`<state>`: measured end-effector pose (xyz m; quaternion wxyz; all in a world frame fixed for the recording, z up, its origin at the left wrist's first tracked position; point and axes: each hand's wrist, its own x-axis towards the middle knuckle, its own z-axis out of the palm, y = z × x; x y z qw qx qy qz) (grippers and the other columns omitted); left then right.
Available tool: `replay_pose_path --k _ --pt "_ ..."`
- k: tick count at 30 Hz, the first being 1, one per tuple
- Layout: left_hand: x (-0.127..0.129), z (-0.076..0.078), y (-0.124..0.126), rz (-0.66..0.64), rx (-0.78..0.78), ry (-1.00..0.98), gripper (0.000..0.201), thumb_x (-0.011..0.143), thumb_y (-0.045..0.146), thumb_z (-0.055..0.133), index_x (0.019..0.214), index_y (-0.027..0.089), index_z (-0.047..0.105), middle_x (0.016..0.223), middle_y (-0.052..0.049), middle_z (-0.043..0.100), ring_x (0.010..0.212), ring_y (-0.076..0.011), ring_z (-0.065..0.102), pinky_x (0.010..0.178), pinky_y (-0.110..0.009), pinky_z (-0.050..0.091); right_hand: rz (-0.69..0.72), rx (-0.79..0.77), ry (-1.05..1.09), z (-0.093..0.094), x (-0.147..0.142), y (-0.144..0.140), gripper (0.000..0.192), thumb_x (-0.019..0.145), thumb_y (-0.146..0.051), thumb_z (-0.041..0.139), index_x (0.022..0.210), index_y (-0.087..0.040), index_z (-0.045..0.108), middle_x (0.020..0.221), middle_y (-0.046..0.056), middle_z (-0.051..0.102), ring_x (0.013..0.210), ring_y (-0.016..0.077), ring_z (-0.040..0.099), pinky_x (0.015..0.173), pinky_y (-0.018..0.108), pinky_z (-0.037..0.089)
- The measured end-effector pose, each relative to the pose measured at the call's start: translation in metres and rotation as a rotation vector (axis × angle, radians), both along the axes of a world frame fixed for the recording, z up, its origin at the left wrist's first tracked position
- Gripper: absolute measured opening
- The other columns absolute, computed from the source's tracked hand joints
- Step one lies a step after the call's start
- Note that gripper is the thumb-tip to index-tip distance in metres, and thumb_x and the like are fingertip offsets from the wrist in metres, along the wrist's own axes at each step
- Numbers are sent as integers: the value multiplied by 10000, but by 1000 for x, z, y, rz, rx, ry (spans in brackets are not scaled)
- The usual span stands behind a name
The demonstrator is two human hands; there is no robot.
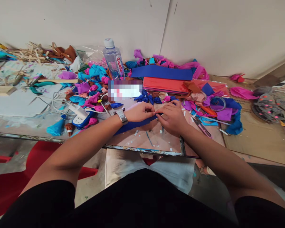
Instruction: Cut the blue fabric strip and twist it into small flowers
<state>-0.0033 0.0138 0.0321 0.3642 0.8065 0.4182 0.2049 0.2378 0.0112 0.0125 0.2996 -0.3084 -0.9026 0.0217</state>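
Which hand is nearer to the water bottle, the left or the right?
The left. The left hand lies below the water bottle, slightly to its right; the right hand is farther right.

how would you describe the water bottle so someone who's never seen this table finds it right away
Start at the white wall behind the cluttered table and look just left of the wall's vertical seam. The water bottle stands upright among crumpled blue and pink paper scraps. It is the only clear plastic thing there, with a white cap and red-lettered label.
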Motion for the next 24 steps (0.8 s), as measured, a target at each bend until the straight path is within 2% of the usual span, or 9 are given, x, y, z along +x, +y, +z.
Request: replay_pose_path --k 6,12,16,24 --pt "1 3 -6 17 236 123 281 993 375 575 934 186 775 834 -22 773 715 -161 619 700 -317 396 -19 -40 -16 0 -1 0 129 1060 -308 640 1040 -260 759 1063 58 834 1057 291 693 1087 527 340" --pt "2 -1 -8 12 438 278 267 1028 332 555 1051 223 797 932 -60 814 799 -218 710 700 -339 416 -46 -58 12 0 -2 1 79 1039 -279 671 1006 -247 735 1179 49 826 1163 307 650 1090 529 311" --pt "3 -2 -9 -22 509 265 281 1063 321 528 1110 223 786 1018 -67 831 892 -225 754 729 -328 456 -77 -77 30 1 -3 0 76 1029 -264 668 987 -243 728 1197 47 816 1202 317 629 1082 529 293" --pt "4 -2 -10 -33 570 262 287 1087 329 517 1120 228 783 1063 -61 834 906 -217 761 701 -326 438 -82 -113 9 6 -6 -3 87 1029 -215 589 988 -243 661 1228 62 791 1231 315 597 1091 536 284"
